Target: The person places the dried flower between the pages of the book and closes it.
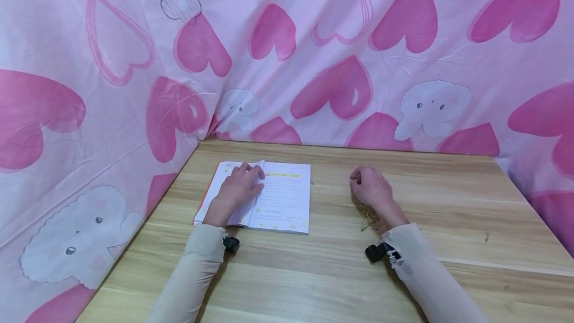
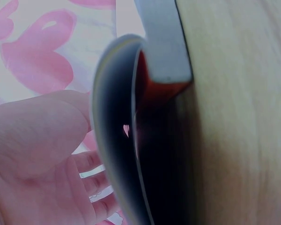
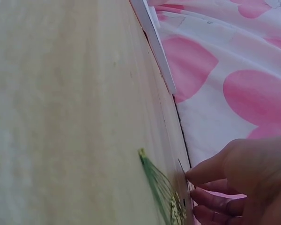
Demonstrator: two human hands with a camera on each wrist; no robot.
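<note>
An open book with printed white pages lies on the table. My left hand rests on its left-hand pages, fingers loosely bent near the fold. From the left wrist, those pages bulge up beside the palm. Farther right, my right hand is curled low over the wood. Its thumb and fingers pinch the edge of a thin flat piece, mostly hidden. Just beside that hand lies a small dried sprig bunch, with green stems and pale yellow heads.
The wooden table carries the book and the sprigs. Pink cloth printed with hearts hangs along the back and left sides. Black camera straps sit at both wrists, over pale sleeves.
</note>
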